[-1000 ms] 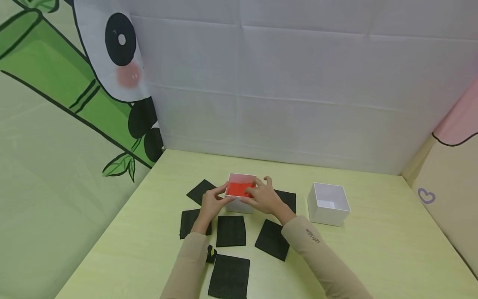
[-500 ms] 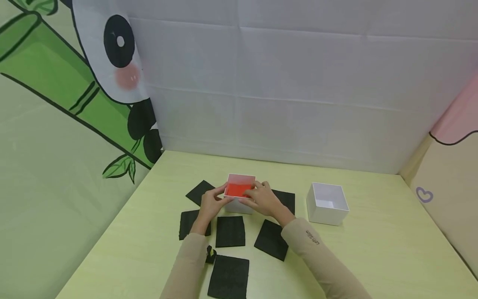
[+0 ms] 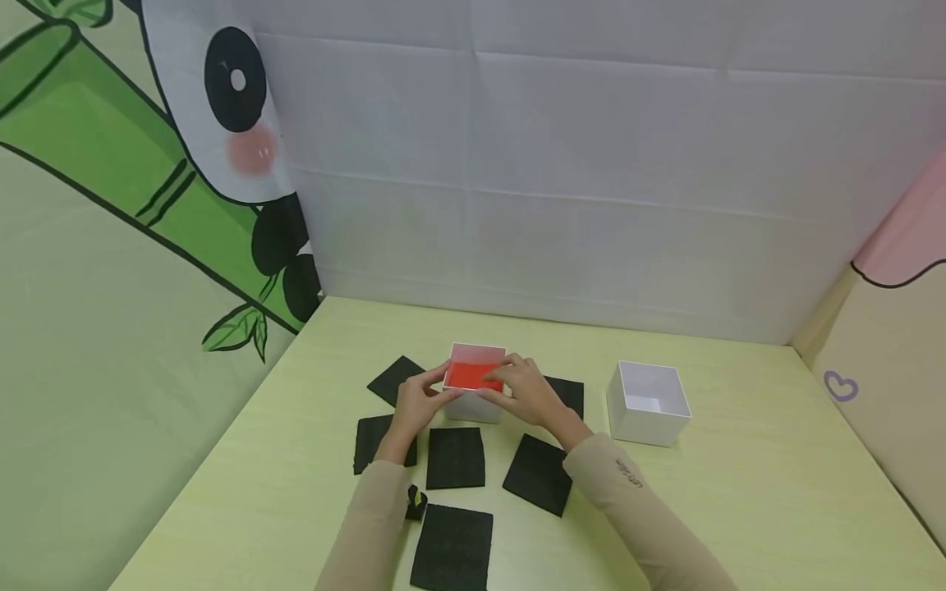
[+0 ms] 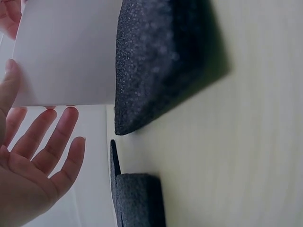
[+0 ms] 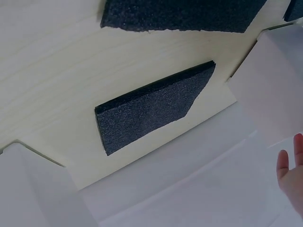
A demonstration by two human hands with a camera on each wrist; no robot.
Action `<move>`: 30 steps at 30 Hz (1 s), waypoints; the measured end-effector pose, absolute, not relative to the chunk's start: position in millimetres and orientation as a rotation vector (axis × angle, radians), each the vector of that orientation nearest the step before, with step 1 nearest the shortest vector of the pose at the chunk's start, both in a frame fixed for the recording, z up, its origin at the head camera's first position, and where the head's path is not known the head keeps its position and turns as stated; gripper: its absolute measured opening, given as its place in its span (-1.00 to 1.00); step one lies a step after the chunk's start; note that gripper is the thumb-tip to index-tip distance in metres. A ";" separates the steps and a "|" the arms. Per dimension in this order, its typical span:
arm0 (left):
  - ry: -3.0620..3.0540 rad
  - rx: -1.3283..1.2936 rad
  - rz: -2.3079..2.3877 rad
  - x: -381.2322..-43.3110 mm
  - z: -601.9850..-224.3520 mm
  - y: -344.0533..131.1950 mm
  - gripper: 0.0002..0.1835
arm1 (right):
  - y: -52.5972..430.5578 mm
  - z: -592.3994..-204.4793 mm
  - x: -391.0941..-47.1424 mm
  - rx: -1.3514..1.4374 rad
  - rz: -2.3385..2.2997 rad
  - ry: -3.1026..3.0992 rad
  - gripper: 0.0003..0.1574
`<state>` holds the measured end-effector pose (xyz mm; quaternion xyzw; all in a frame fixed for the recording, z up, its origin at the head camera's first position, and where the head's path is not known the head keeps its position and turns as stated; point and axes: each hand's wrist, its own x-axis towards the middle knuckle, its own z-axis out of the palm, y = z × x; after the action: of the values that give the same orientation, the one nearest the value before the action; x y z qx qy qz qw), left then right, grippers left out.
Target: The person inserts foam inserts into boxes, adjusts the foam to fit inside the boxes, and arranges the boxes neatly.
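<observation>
Pale table (image 3: pixel 783 476); right hand (image 3: pixel 526 396) blocks some of the red piece (image 3: pixel 467 376), fingers gripping the box (image 3: pixel 473 407); left hand (image 3: pixel 418 402) likewise; black pad (image 3: pixel 571 396) at box's three o'clock, partly hidden

– What colour is the tabletop (image 3: pixel 739 501)?
– Pale yellow, faintly streaked.
– And the left box (image 3: pixel 473 408)?
– White, with an orange-red layer (image 3: pixel 469 376) inside; the right box (image 3: pixel 646 423) is all white.
– The pads (image 3: pixel 456 457)?
– Black, finely speckled up close.
– The sleeves (image 3: pixel 369 513)?
– Beige, dark lettering (image 3: pixel 628 474) on the right one.
– And the backdrop (image 3: pixel 591 205)?
– Greyish white; the bamboo (image 3: pixel 111 156) is green, outlined black.
</observation>
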<state>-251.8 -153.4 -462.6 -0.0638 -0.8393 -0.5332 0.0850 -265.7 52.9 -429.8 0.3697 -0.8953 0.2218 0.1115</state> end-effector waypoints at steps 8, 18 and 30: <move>-2.505 -0.196 -1.577 -250.8 -461.3 -152.6 -0.36 | 63.2 -423.2 -258.1 1.104 0.783 -2.479 -0.60; -2.515 -0.171 -1.528 -252.1 -462.1 -147.6 -0.35 | 89.1 -422.0 -252.1 1.101 0.863 -2.332 -0.61; -2.527 -0.148 -1.498 -254.2 -461.2 -137.6 -0.36 | 129.0 -424.1 -237.5 1.079 1.028 -2.271 -0.64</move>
<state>-254.2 -137.6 -461.2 -0.0500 -0.8548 -0.5067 0.1001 -237.5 129.0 -424.1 0.3882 -0.8172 0.3700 0.2112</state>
